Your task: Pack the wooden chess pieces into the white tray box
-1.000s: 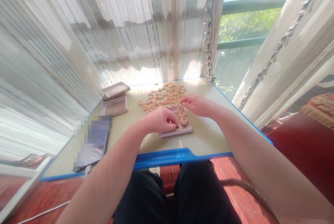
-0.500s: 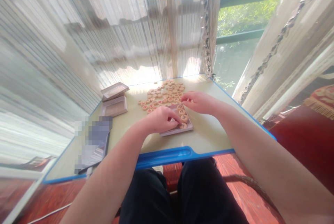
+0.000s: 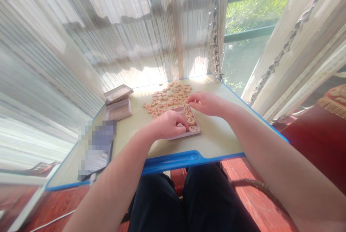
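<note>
A shallow box tray lies on the table in front of me. A column of round wooden Chinese chess pieces with dark characters lines its right side. My left hand reaches over the tray from the left, its fingers curled and closed beside the nearest piece. Whatever lies between or under those fingertips is hidden. At the tray's far right corner is my right hand, thumb and fingers apart, with nothing visible in it. Beyond the tray many loose pieces are spread, the nearer ones showing red characters.
On the left stand another shallow box and a leaning box part. A partly pixelated tablet-like device with a cable lies nearer me. The table has a blue raised rim; curtains hang close behind.
The nearest piece in the column sits slightly farther right, toward the tray's near right corner. My left fingertips are now beside it. My right hand has barely moved.
</note>
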`<state>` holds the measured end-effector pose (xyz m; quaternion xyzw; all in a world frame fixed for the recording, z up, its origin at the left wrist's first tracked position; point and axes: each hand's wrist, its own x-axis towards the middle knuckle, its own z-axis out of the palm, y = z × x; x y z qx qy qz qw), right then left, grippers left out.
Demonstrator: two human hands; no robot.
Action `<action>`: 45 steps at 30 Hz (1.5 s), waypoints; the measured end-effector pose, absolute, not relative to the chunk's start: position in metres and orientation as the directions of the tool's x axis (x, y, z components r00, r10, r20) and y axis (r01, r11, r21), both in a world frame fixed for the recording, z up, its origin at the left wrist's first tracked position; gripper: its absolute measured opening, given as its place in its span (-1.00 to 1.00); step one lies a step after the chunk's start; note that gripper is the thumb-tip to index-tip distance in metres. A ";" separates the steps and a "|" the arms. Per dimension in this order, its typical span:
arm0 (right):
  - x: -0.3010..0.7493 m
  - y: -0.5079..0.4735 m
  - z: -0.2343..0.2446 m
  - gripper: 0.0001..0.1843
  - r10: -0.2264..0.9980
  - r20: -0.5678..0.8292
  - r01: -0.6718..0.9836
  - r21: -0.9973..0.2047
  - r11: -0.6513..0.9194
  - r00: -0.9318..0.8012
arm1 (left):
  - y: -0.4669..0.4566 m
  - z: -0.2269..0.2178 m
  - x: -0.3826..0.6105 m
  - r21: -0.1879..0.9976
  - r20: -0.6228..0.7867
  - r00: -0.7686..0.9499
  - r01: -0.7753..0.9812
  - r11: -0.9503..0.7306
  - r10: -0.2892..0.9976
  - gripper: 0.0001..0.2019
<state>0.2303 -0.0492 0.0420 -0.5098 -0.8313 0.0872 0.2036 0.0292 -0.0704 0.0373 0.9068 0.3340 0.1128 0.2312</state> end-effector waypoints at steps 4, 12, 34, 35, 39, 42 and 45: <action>0.231 -0.049 0.042 -0.74 0.882 0.256 0.809 -0.356 0.467 -0.396 | -0.069 0.035 0.030 0.490 0.041 0.757 0.553 -0.674 0.652 -0.69; 0.231 -0.049 0.041 -0.75 0.881 0.248 0.805 -0.362 0.470 -0.403 | -0.068 0.033 0.030 0.465 0.049 0.772 0.545 -0.698 0.634 -0.70; 0.238 -0.019 0.008 -0.51 0.841 0.297 0.810 -0.258 0.526 -0.452 | -0.021 0.007 0.007 0.473 0.327 0.337 0.750 -0.462 0.883 -0.60; 0.237 -0.019 0.006 -0.51 0.841 0.297 0.805 -0.271 0.528 -0.452 | -0.021 0.007 0.007 0.463 0.321 0.340 0.758 -0.460 0.884 -0.64; 0.238 -0.019 0.005 -0.49 0.846 0.283 0.799 -0.294 0.525 -0.452 | -0.023 0.009 0.006 0.445 0.312 0.358 0.763 -0.468 0.880 -0.69; 0.238 -0.021 0.008 -0.45 0.860 0.254 0.798 -0.326 0.507 -0.442 | -0.024 0.010 0.006 0.470 0.277 0.368 0.754 -0.459 0.888 -0.69; 0.239 -0.024 0.010 -0.43 0.865 0.241 0.795 -0.344 0.500 -0.440 | -0.020 0.010 0.004 0.498 0.307 0.297 0.759 -0.418 0.904 -0.64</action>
